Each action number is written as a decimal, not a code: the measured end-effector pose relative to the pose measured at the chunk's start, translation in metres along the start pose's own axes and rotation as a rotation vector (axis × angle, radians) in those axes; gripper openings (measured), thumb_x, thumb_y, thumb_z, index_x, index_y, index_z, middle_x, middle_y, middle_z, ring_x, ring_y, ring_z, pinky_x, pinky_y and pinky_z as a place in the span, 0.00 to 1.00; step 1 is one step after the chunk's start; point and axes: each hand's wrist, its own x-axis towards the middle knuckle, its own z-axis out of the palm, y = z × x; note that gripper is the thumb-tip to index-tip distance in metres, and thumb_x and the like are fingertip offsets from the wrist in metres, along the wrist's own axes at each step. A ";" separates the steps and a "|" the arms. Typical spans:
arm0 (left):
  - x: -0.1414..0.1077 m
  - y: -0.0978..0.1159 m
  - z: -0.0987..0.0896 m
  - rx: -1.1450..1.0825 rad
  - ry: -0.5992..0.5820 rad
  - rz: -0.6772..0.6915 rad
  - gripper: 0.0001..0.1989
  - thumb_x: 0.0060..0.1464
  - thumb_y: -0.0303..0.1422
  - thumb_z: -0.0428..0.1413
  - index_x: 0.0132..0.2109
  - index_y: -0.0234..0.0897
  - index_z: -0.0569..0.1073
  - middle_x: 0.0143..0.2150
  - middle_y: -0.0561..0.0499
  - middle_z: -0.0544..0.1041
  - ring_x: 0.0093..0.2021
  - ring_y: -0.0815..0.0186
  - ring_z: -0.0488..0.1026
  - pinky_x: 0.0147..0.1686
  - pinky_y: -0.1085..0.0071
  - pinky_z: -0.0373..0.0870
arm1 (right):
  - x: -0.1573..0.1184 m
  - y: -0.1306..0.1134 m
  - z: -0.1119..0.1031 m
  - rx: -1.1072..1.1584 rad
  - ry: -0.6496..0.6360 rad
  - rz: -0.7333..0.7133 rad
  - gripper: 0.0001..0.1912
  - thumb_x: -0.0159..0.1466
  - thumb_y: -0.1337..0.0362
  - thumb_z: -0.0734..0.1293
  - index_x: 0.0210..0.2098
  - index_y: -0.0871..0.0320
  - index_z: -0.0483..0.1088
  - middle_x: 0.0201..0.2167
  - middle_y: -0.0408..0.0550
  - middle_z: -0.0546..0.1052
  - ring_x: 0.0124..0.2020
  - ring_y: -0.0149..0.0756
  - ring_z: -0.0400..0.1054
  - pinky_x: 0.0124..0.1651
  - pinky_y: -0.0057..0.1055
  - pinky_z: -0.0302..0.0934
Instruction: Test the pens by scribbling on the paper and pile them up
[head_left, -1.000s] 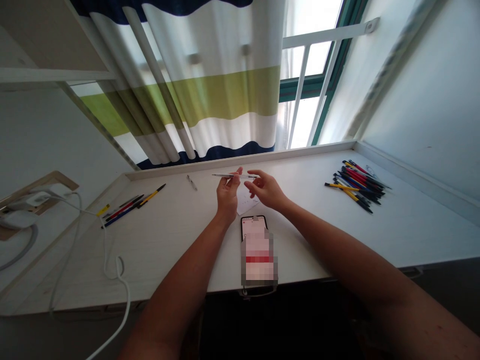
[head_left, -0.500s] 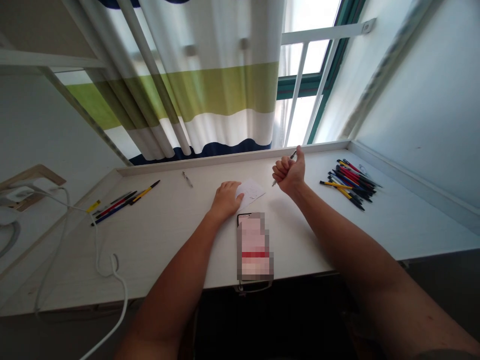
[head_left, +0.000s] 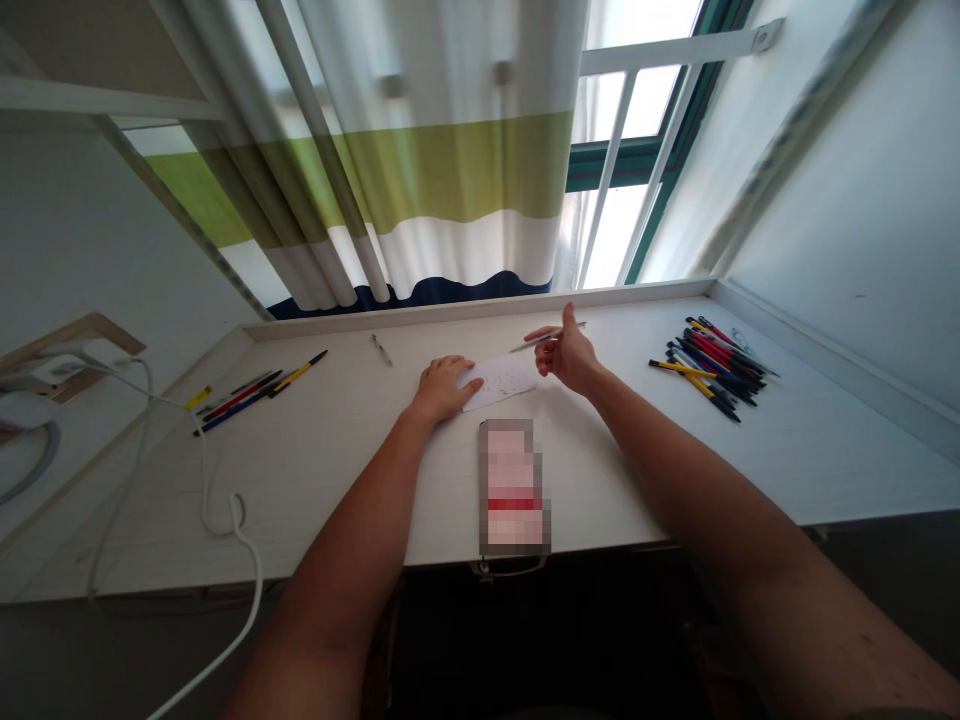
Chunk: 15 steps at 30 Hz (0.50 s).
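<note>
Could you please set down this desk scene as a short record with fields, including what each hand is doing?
Left hand: at the left side of the paper, thumb over it
Right hand: holding a slim pen
Held pen's tip: near the paper's far edge; contact unclear
Paper marks: small, unreadable
Near edge of desk: phone, blurred out
Right side: pile of pens
Left side: small group of pens, lone pen farther back, white cable
</note>
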 end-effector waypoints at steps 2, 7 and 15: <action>0.000 0.001 -0.001 0.006 -0.011 -0.005 0.27 0.67 0.48 0.53 0.66 0.41 0.72 0.71 0.43 0.68 0.70 0.48 0.62 0.70 0.51 0.58 | -0.001 0.007 0.004 -0.048 -0.020 -0.004 0.26 0.65 0.38 0.69 0.31 0.56 0.70 0.22 0.46 0.75 0.23 0.35 0.71 0.24 0.30 0.65; 0.000 0.003 -0.001 0.013 -0.021 -0.010 0.27 0.67 0.48 0.53 0.66 0.42 0.72 0.72 0.44 0.68 0.71 0.49 0.61 0.70 0.52 0.57 | 0.002 0.025 0.015 -0.205 0.058 -0.137 0.21 0.63 0.48 0.74 0.27 0.55 0.66 0.15 0.39 0.68 0.16 0.30 0.64 0.17 0.25 0.60; -0.001 0.003 -0.001 0.020 -0.018 0.030 0.27 0.66 0.50 0.52 0.65 0.45 0.73 0.71 0.46 0.69 0.71 0.49 0.62 0.70 0.50 0.57 | 0.012 0.036 0.022 -0.596 0.087 -0.185 0.14 0.65 0.57 0.68 0.27 0.58 0.73 0.16 0.41 0.70 0.16 0.29 0.61 0.22 0.28 0.57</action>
